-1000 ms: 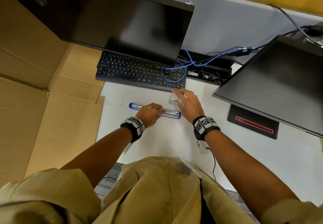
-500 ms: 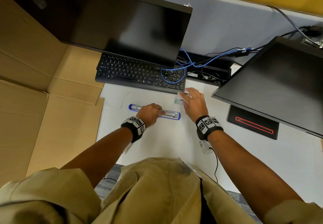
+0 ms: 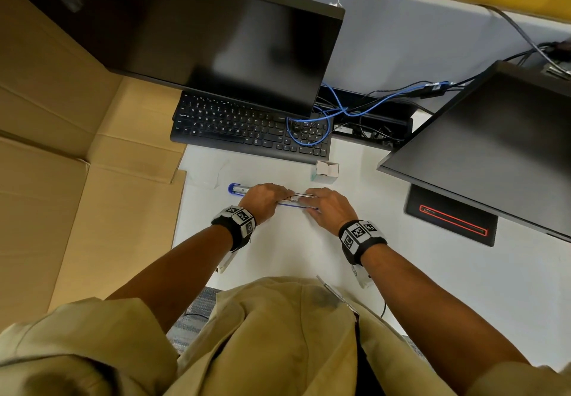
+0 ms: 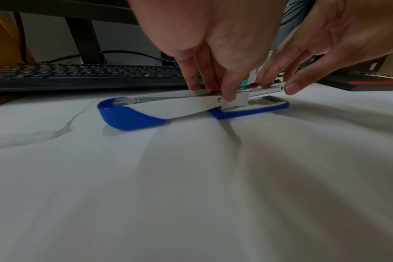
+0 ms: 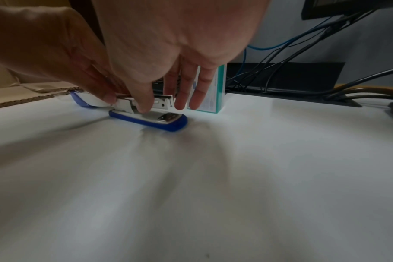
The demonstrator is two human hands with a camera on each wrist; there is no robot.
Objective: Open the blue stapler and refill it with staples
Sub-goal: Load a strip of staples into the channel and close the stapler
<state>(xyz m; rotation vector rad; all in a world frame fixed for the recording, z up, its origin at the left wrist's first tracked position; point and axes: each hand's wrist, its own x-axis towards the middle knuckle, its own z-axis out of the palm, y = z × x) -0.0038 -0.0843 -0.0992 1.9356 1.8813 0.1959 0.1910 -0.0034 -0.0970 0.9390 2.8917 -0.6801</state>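
The blue and white stapler [image 3: 236,188] lies folded open flat on the white desk, its lid to the left and its base [image 5: 164,122] to the right. My left hand [image 3: 265,199] pinches it at the hinge, thumb on the near side [image 4: 211,90]. My right hand [image 3: 327,207] is on the metal magazine [image 4: 269,87]. There its thumb and fingers [image 5: 159,106] pinch what looks like a dark strip of staples [image 4: 251,86]. The staple box [image 3: 326,171] stands open just behind the stapler [image 5: 213,99].
A black keyboard [image 3: 247,129] lies behind the stapler under a monitor [image 3: 216,40]. A second monitor [image 3: 494,148] stands at the right with blue and black cables [image 3: 355,108] between them. Flattened cardboard [image 3: 77,179] covers the left. A clear plastic scrap [image 4: 34,138] lies left of the stapler.
My right hand has left the staple box and come back left onto the stapler's magazine. The left hand has stayed on the stapler's middle.
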